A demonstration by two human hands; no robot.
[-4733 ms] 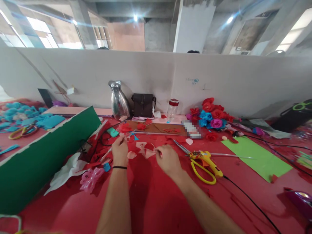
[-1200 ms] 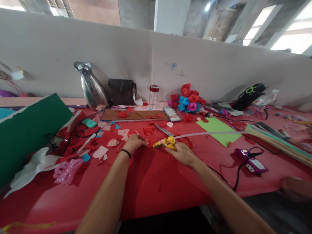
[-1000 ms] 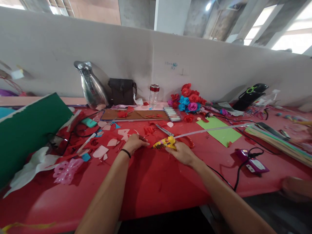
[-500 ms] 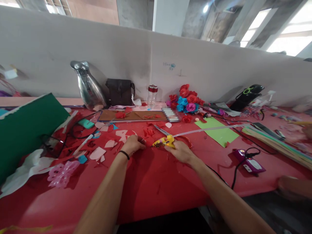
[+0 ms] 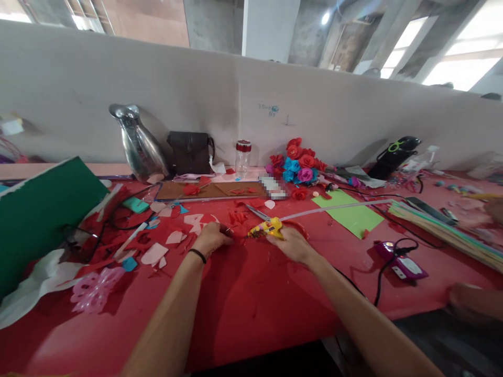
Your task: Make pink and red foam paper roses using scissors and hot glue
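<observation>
In my right hand (image 5: 293, 243) is a yellow hot glue gun (image 5: 269, 229), its nozzle pointing left toward my other hand. A long pale glue stick (image 5: 338, 208) runs out of its back to the right. My left hand (image 5: 212, 240), with a dark band at the wrist, has its fingers pinched together just left of the nozzle. A thin light-coloured tip shows at those fingers; what they hold I cannot make out against the red table (image 5: 251, 303). Directly behind the gun lie scissors (image 5: 257, 212), blades pointing up and left.
Pink and red paper pieces (image 5: 154, 254) litter the left side. Paper roses (image 5: 301, 162), a glass jar (image 5: 243, 159) and a metal jug (image 5: 139, 146) stand along the partition. Rightward are a green sheet (image 5: 353, 214), a purple power box (image 5: 398, 260) with cables, and another person's hand (image 5: 471, 303).
The view has shifted slightly, so the background sits a little lower and further left. Both hands and the glue gun keep nearly the same places.
</observation>
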